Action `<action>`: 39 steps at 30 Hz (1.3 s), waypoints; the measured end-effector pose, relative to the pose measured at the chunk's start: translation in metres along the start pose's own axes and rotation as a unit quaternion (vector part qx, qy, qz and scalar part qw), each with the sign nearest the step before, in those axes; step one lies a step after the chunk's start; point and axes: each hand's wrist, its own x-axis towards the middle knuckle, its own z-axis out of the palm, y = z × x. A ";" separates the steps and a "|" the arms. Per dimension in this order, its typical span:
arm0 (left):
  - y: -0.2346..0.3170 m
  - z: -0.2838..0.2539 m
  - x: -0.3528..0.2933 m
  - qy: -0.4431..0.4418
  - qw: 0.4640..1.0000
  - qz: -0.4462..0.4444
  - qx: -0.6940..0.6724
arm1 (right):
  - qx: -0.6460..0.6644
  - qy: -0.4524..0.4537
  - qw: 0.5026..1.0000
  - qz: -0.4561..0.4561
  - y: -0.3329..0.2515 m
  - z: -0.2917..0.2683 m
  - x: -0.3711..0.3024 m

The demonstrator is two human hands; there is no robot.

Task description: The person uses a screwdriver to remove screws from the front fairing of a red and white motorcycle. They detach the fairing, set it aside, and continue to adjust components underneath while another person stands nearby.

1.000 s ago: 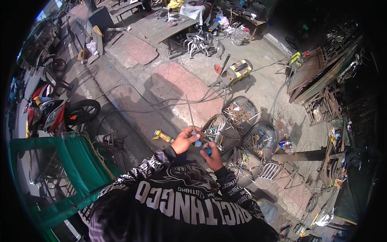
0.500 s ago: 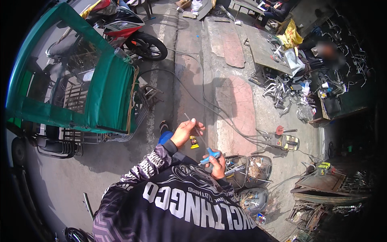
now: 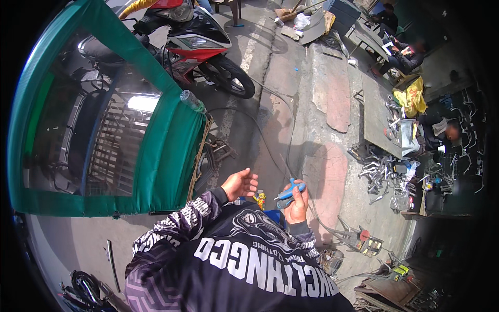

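In my right hand [image 3: 296, 204] is a blue-handled T-handle wrench [image 3: 291, 190], its grip wrapped by my fingers and thumb. A thin metal shaft seems to run up from the handle, though its far end is hard to make out. My left hand [image 3: 240, 185] is off to the left with nothing in it, its fingers loosely bent and apart. Just below and between the hands, a small yellow-and-black container [image 3: 260, 197] shows past the edge of my dark printed shirt [image 3: 244, 260].
A green-covered sidecar [image 3: 161, 156] stands close on my left, with a red-and-black motorcycle [image 3: 202, 47] beyond it. Hoses [image 3: 260, 132] cross the pavement ahead. To the right are a worktable [image 3: 379, 114], piled metal parts [image 3: 377, 171], a machine [image 3: 366, 242] and seated people [image 3: 405, 54].
My left hand has let go of the wrench's shaft and moved apart from it. My right hand has risen with the wrench. The whole view has shifted, bringing the sidecar closer.
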 end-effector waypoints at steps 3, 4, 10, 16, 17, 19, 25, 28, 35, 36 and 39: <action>0.024 0.051 0.035 -0.140 0.987 -0.075 -0.033 | 0.103 0.001 0.994 0.022 -0.011 0.020 0.045; 0.035 0.066 0.051 -0.182 0.975 -0.110 -0.062 | 0.085 -0.016 0.996 0.031 -0.017 0.020 0.061; 0.100 0.097 0.176 -0.113 0.989 -0.086 0.040 | -0.156 -0.084 0.983 -0.056 -0.040 -0.010 0.194; 0.189 0.064 0.267 0.102 0.994 -0.003 0.039 | -0.097 -0.060 0.993 -0.008 -0.083 -0.035 0.361; 0.206 0.058 0.269 0.108 0.994 0.023 0.016 | -0.094 -0.060 0.994 0.010 -0.095 -0.038 0.386; 0.240 0.046 0.269 0.117 0.990 0.081 -0.005 | -0.088 -0.051 0.994 0.037 -0.115 -0.038 0.438; 0.297 0.042 0.278 0.191 0.956 0.222 0.014 | -0.176 -0.024 0.979 0.103 -0.126 -0.021 0.560; 0.339 0.053 0.321 0.203 0.935 0.275 0.094 | -0.175 -0.085 0.975 0.111 -0.118 0.001 0.620; 0.530 0.049 0.446 0.157 0.969 0.189 -0.003 | -0.277 0.018 0.961 0.016 -0.137 0.051 0.846; 0.559 0.044 0.458 0.172 0.967 0.187 0.018 | -0.335 0.070 0.939 0.023 -0.142 0.061 0.876; 0.640 0.022 0.469 0.217 0.952 0.158 0.147 | -0.382 0.078 0.921 0.004 -0.139 0.104 0.942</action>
